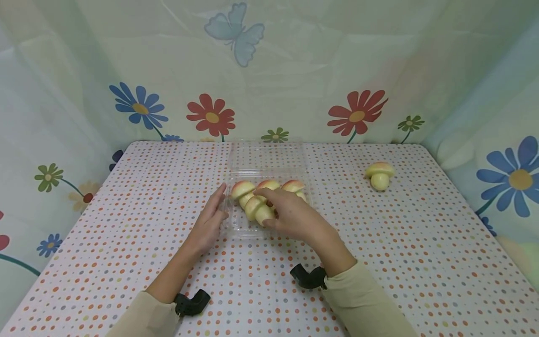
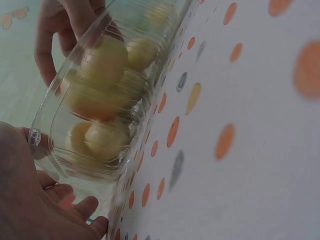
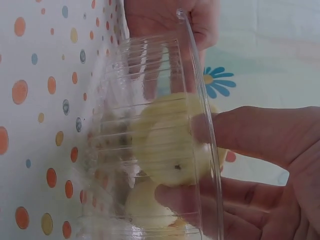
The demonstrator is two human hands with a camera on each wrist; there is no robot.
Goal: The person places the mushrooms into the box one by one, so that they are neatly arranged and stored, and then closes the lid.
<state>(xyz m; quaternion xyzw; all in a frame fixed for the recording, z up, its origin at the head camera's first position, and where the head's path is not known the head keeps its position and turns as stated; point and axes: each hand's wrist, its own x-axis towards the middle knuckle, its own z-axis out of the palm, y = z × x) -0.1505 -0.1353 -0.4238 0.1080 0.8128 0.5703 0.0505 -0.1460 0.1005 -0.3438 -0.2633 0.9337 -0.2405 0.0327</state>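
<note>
A clear plastic clamshell box (image 1: 269, 230) lies with its lid (image 1: 266, 157) folded back. Along its far side sit three mushroom-shaped pieces, pale yellow with reddish caps; the leftmost mushroom (image 1: 242, 188) is tilted. My right hand (image 1: 292, 213) reaches over the near rim and pinches another mushroom (image 1: 254, 207) between thumb and fingers, in front of that row. Through the box wall, the right wrist view shows this held mushroom (image 3: 172, 145). At the box's left side, my left hand (image 1: 209, 223) rests with its fingers extended along the wall.
One more mushroom (image 1: 380, 176) stands alone on the far right of the dotted tablecloth (image 1: 412, 243). A flower-printed curtain (image 1: 290, 70) hangs behind the table and along both sides. Black wrist cameras sit near both sleeves.
</note>
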